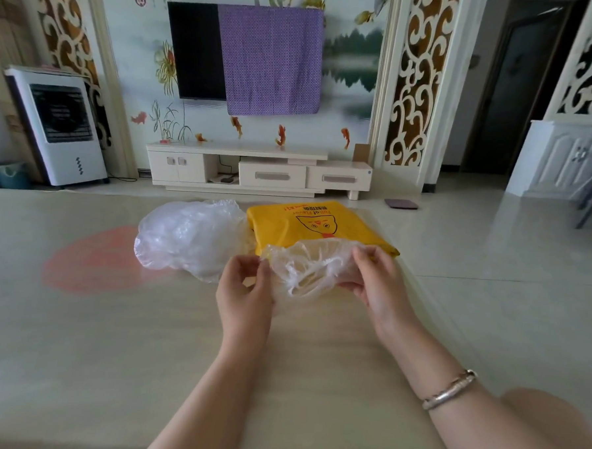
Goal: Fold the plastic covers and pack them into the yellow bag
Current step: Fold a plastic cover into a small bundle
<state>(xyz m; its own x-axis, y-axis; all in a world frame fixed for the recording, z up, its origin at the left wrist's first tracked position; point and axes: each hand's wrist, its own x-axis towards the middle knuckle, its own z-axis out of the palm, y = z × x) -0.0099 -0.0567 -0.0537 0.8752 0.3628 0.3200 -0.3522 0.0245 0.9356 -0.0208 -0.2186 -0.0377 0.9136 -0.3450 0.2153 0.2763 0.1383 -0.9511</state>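
Observation:
A clear, crinkled plastic cover (307,268) is held up just above the table between both hands. My left hand (245,292) pinches its left edge, and my right hand (376,278) grips its right edge with the fingers curled round it. Behind the cover lies the yellow bag (308,223), flat on the table, with a printed face and red lettering. A loose heap of more clear plastic covers (189,236) sits to the left of the bag, touching its left side.
The beige table (122,336) has a pink round mark (94,262) at the left. Its right edge runs diagonally past the yellow bag, with tiled floor beyond. A TV stand, a television and a white air cooler stand far behind.

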